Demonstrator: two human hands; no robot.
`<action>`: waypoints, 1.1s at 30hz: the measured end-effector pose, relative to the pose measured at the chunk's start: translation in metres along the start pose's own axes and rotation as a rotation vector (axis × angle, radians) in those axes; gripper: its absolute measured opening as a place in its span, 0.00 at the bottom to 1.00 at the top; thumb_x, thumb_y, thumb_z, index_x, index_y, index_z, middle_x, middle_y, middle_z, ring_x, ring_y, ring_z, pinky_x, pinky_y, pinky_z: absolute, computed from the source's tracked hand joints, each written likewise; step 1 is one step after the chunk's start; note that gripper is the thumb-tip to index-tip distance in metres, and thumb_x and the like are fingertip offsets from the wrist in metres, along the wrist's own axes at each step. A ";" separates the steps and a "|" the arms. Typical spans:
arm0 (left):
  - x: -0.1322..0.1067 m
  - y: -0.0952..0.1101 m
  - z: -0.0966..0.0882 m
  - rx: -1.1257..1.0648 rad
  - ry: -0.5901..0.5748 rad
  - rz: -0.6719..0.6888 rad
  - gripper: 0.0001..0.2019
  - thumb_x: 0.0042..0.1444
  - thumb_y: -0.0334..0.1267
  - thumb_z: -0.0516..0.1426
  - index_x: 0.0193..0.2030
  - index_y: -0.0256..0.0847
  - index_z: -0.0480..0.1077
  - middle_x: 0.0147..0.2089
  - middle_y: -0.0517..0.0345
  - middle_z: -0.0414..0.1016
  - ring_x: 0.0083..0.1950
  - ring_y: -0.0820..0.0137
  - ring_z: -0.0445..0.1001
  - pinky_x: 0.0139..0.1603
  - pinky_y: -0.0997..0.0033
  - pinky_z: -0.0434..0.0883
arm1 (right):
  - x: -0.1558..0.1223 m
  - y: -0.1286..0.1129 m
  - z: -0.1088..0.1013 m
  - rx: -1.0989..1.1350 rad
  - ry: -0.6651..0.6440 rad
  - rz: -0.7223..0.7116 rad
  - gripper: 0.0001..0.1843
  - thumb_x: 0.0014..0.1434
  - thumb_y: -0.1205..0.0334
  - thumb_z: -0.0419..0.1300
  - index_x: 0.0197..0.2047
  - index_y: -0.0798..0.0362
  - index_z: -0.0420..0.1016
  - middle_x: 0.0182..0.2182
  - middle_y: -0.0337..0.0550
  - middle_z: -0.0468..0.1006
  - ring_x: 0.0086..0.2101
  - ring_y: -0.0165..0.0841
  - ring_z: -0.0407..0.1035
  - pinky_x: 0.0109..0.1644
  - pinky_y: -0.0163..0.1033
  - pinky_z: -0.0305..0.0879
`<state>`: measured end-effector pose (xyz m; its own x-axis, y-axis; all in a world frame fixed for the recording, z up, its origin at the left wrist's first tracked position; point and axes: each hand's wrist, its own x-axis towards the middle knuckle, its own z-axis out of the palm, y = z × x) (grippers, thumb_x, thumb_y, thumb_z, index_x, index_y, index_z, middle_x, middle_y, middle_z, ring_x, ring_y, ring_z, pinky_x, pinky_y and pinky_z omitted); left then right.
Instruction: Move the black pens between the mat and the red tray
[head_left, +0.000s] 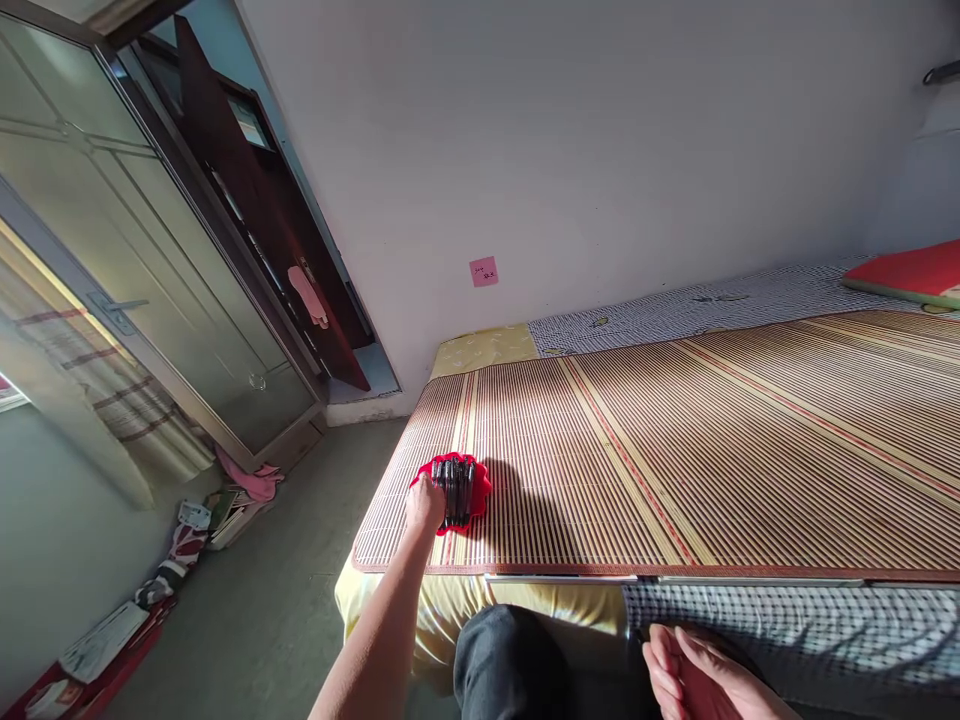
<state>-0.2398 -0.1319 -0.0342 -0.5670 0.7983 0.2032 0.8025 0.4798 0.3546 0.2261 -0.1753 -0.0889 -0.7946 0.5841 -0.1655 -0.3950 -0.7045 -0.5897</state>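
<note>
My left hand [426,503] is closed on the left rim of a red tray [481,487] with a scalloped edge. Several slim, glossy black items [454,490] lie side by side in the tray; they look like pens, but their kind is hard to make out. The tray is over the near left part of a striped bamboo mat [600,450], throwing a shadow to its right. Low at the right, my right hand [697,675] is open and holds nothing, its fingers stretched beside my lap.
The mat covers a bed with yellow and checked cloth [787,610]. A red cushion [907,270] lies at the far right. A pink note [484,271] sticks to the wall. At the left stand a glass-panelled door [150,230] and books [232,510] on the floor.
</note>
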 end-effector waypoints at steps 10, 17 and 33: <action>-0.006 0.015 -0.007 0.100 -0.061 -0.194 0.15 0.69 0.45 0.59 0.54 0.38 0.74 0.53 0.49 0.78 0.51 0.62 0.78 0.53 0.54 0.78 | 0.003 0.001 -0.002 0.035 -0.027 -0.003 0.18 0.64 0.46 0.67 0.36 0.54 0.80 0.30 0.39 0.69 0.28 0.28 0.63 0.34 0.37 0.61; -0.013 0.021 -0.013 0.094 -0.033 -0.203 0.16 0.68 0.45 0.60 0.58 0.38 0.73 0.57 0.48 0.76 0.54 0.60 0.78 0.55 0.51 0.77 | 0.000 -0.003 0.002 0.026 -0.037 -0.006 0.18 0.65 0.46 0.66 0.38 0.54 0.81 0.30 0.40 0.71 0.29 0.29 0.65 0.35 0.38 0.63; -0.014 0.012 0.009 -0.068 0.065 -0.075 0.26 0.65 0.41 0.58 0.68 0.37 0.65 0.60 0.36 0.74 0.60 0.47 0.75 0.57 0.46 0.73 | -0.002 -0.004 0.002 0.010 -0.027 -0.012 0.17 0.66 0.48 0.65 0.39 0.55 0.81 0.31 0.42 0.73 0.30 0.31 0.68 0.36 0.39 0.64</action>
<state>-0.2208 -0.1344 -0.0413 -0.6378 0.7347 0.2312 0.7440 0.5101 0.4316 0.2282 -0.1745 -0.0850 -0.8022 0.5811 -0.1369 -0.4087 -0.7017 -0.5836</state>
